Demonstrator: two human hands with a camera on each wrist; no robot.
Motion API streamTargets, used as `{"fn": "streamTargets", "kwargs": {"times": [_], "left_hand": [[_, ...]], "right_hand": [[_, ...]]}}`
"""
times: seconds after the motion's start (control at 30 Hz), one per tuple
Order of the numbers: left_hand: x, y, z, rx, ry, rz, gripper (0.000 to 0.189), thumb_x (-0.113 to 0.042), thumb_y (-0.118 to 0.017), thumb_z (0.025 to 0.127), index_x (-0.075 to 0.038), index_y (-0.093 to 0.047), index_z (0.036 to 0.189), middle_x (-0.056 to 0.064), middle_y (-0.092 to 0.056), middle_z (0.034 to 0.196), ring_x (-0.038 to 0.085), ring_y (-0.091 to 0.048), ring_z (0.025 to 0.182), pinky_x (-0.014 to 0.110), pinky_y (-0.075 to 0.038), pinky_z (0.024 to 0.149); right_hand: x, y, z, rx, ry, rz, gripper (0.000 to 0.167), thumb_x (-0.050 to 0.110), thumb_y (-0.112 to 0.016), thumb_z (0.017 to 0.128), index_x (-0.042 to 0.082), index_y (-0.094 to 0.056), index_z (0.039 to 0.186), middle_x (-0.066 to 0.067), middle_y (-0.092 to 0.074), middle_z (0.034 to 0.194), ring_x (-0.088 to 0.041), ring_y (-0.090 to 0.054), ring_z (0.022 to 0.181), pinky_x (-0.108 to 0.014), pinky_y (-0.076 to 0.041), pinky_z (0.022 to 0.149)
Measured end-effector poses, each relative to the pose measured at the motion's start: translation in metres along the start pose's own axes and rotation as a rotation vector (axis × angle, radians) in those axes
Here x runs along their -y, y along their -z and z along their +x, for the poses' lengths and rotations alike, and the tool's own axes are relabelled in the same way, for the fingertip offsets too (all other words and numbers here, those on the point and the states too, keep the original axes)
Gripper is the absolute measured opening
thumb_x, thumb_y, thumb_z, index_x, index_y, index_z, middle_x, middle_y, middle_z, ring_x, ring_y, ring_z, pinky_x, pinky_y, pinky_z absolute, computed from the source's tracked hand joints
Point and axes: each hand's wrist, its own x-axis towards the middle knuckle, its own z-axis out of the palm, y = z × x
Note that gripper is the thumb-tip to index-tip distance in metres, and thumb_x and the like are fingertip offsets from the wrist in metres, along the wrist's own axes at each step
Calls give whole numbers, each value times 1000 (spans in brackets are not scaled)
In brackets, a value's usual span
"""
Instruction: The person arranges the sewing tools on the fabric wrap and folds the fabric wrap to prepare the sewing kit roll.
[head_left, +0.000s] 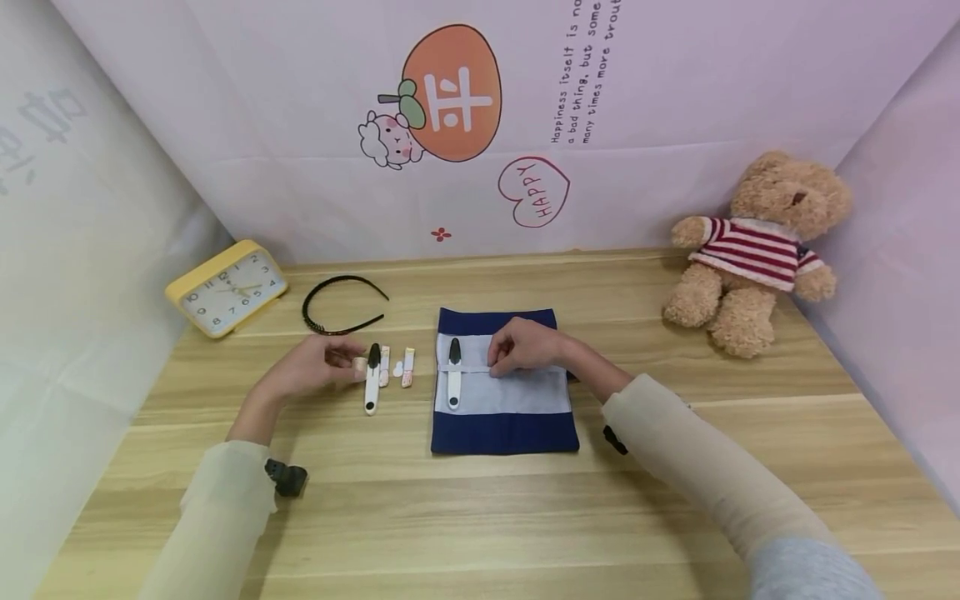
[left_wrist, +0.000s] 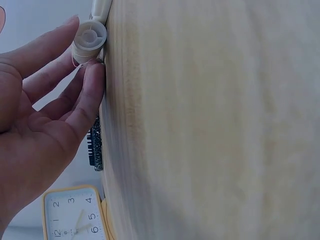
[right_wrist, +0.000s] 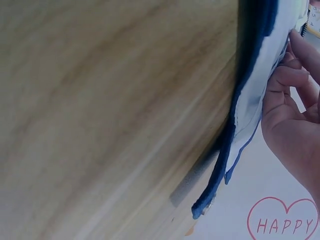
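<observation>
Thumb and fingers of my left hand (head_left: 315, 364) grip a spool of pale thread (left_wrist: 89, 41) close over the wood table. Just right of the spool lies a pair of white thread snips (head_left: 372, 379) with a black tip cover. My right hand (head_left: 525, 344) is over an unfolded navy and light-grey cloth pouch (head_left: 502, 433), pinching the thin strap (head_left: 472, 368) that crosses its middle. A second pair of snips (head_left: 453, 375) is tucked under that strap at the left. In the right wrist view, curled fingers (right_wrist: 287, 82) meet the pouch's pale side.
Two small packets (head_left: 408, 367) with a small white piece (head_left: 398, 368) between them lie left of the pouch. Behind them is a black headband (head_left: 309, 308). A yellow clock (head_left: 232, 292) stands back left; a teddy bear (head_left: 750, 258) sits back right against the printed cloth wall.
</observation>
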Motion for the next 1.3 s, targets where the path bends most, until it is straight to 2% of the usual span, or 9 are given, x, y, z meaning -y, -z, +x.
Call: {"fn": "streamTargets", "kwargs": {"times": [0.13,0.27,0.6,0.87,1.13,1.3], "left_hand": [[0,-1,-1,0,10,-4,37,-16,-78,91,3,-68,121,15,-66,109,27,-60,99,36,-50,83],[0,-1,-2,-14,4,-27,31,-15,-78,91,2,-68,116,16,-65,112,28,-61,102,36,-51,85],[-6,4,1,-114,2,-24,32,-22,-70,98,-2,-66,123,15,-66,119,30,-61,111,44,-49,93],[-22,-3,10,-105,-26,-93,35,-23,-67,100,1,-64,126,15,-65,120,30,-61,112,45,-47,95],[-39,-15,23,-92,-64,-157,31,-20,-66,100,1,-66,124,15,-65,118,28,-62,105,48,-52,91],[-49,-21,31,-77,-108,-155,27,-19,-66,101,-1,-68,121,14,-67,114,27,-62,102,50,-52,90]], "right_hand": [[-1,-1,1,-6,-19,-22,5,8,-78,89,5,-76,92,1,-66,76,-10,-50,61,-24,-43,56],[0,-2,1,-11,-18,-53,4,7,-77,90,4,-75,91,0,-65,77,-11,-51,65,-24,-43,59],[2,-2,3,9,-25,-69,5,6,-73,93,1,-73,92,0,-62,77,-11,-49,66,-23,-41,62],[2,-2,2,16,-30,-59,4,5,-70,94,3,-72,91,0,-59,75,-12,-48,67,-24,-40,62],[0,-1,2,24,-19,-41,4,2,-69,94,3,-72,91,1,-57,75,-12,-47,67,-25,-40,63],[1,-1,2,28,-16,-28,5,3,-69,95,3,-72,91,1,-57,75,-13,-47,67,-25,-39,63]]}}
